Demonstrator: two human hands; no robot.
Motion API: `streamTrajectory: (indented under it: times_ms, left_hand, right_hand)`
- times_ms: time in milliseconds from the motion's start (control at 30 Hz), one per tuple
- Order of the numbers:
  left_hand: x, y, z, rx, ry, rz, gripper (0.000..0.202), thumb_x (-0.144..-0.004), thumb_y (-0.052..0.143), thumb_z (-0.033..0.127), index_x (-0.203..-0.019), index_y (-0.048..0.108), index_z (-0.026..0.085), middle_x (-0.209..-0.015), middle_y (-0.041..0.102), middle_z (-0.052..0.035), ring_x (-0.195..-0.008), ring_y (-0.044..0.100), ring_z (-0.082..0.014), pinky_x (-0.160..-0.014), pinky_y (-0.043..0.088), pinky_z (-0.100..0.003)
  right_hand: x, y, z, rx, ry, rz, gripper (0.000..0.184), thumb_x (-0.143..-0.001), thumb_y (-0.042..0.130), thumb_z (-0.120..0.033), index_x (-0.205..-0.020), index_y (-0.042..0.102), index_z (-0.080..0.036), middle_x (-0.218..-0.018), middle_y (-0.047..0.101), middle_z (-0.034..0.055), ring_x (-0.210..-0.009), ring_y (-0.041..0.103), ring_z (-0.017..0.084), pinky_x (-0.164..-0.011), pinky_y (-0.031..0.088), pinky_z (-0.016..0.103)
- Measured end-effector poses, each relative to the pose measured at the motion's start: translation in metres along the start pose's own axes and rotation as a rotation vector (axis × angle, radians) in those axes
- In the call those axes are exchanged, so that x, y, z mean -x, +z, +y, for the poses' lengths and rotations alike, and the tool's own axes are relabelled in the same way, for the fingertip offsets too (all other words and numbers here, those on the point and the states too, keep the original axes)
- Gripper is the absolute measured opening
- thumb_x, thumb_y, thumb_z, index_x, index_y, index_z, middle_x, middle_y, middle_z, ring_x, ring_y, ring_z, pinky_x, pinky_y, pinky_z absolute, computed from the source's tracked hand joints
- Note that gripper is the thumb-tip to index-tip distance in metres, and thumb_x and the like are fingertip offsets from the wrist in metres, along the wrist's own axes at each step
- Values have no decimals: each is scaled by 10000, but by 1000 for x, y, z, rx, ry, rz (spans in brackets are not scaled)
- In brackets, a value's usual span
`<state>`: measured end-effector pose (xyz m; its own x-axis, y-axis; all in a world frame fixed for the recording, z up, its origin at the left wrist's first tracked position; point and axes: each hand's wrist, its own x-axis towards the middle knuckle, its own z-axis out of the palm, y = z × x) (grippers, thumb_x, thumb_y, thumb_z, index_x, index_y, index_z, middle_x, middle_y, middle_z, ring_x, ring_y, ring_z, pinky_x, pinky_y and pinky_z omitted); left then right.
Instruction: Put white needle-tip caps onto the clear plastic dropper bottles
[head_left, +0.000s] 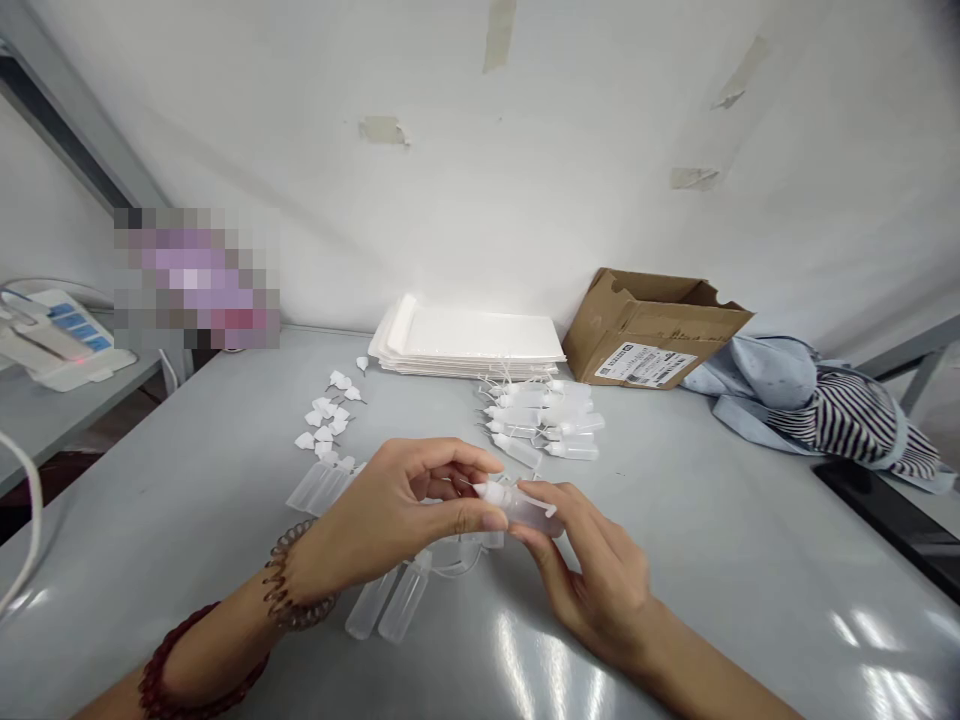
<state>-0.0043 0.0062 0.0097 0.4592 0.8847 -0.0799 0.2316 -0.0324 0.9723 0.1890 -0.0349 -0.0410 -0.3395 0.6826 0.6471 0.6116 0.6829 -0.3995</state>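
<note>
A small translucent needle-tip squeeze bottle (534,512) lies nearly level between my hands, its white cap pointing left with a thin needle at the end. My right hand (600,565) grips the bottle's body between thumb and fingers. At the white tip, my left hand (401,515) is closed in a pinch, its thumb along the cap's near side. Below my left hand lie more clear bottles (403,605); others (319,488) sit by its wrist, partly covered. Loose white needle caps (324,410) are scattered beyond it. Capped bottles (544,415) form a pile farther back.
Against the wall stand a stack of white padded sheets or envelopes (472,340) and an open cardboard box (645,325). Blue and striped cloth (817,400) and a black phone-like slab (892,520) lie right. A white device (64,340) sits on a side surface left.
</note>
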Motion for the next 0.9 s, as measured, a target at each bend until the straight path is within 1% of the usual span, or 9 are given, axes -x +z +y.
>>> streamTrajectory:
  times_ms: [100,167,300,367,400,500,633,767,900]
  left_hand:
    - [1,2,2,33,-28,-10,151,-767,671,318,-805,683,173,-654,642,12,-587,592,-117,-555,513,-211]
    - [2,2,1,24,22,-12,100,-783,656,271,-791,683,175,-705,650,10,-609,593,-107,-572,512,-199]
    - [1,2,-2,11,141,-5,70,-786,644,188,-835,693,181,-836,666,-9,-752,611,-127,-680,532,-215]
    - [0,2,-3,7,151,-13,79,-792,638,193,-853,685,176,-857,667,-18,-792,614,-140,-729,536,-243]
    - [-1,2,-4,-2,144,-16,86,-792,642,210,-861,680,174,-866,667,-21,-803,613,-145,-745,534,-253]
    - [-1,2,-4,-70,130,-11,111,-798,643,266,-850,664,170,-858,659,-18,-800,597,-146,-732,514,-251]
    - [0,2,-5,-143,139,32,179,-848,571,260,-711,631,160,-729,613,2,-701,546,-124,-647,455,-232]
    - [-1,4,-8,-30,42,58,220,-866,551,294,-704,628,165,-661,586,25,-645,529,-101,-593,430,-197]
    - [-3,6,-9,37,-27,75,251,-867,551,343,-701,637,175,-653,595,32,-636,552,-97,-598,438,-190]
  right_hand:
    - [2,0,0,29,-22,12,315,-895,507,-138,-1202,446,-178,-866,665,83,-705,639,171,-544,492,247]
    - [0,-1,-1,12,-2,10,286,-893,509,-145,-1173,462,-181,-840,664,72,-664,625,164,-523,482,245]
    - [-8,-5,-5,-223,195,-45,158,-891,503,-159,-1042,533,-191,-753,649,21,-535,555,116,-462,459,210]
    - [-11,-6,-7,-312,270,-74,137,-889,503,-158,-1011,557,-188,-754,652,15,-537,553,108,-456,453,198]
    - [-12,-7,-7,-322,275,-79,138,-887,504,-155,-1008,563,-185,-754,651,16,-546,554,110,-465,455,201]
    - [-11,-6,-5,-264,193,-74,175,-875,517,-139,-1041,556,-174,-777,644,38,-595,563,132,-521,475,234]
    - [-8,-3,-2,-237,87,-80,259,-862,527,-90,-1111,524,-161,-853,648,76,-689,596,159,-580,494,262]
    - [-9,-4,-3,-276,91,-53,234,-850,533,-70,-1067,548,-154,-849,650,73,-685,595,154,-586,497,261]
    - [-11,-4,-2,-256,92,-23,224,-844,535,-58,-1052,560,-139,-846,650,78,-697,605,154,-594,499,259]
